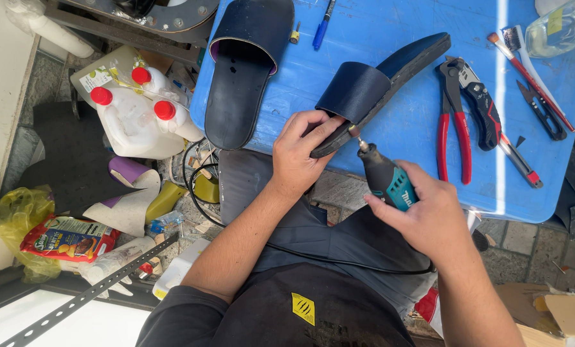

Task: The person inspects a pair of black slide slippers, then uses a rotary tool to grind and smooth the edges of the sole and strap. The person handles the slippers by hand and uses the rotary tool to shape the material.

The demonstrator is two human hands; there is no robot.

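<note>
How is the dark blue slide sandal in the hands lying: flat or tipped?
Tipped on its side edge: the dark blue slide sandal shows sole edge and strap sideways.

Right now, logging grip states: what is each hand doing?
Left hand: closed on the sandal heel.
Right hand: closed around the rotary tool.

The left hand (300,151) covers the sandal's (377,83) heel end, the top edge crops the second sandal (245,71), and the grinder's (385,177) tip looks too small to tell.
</note>
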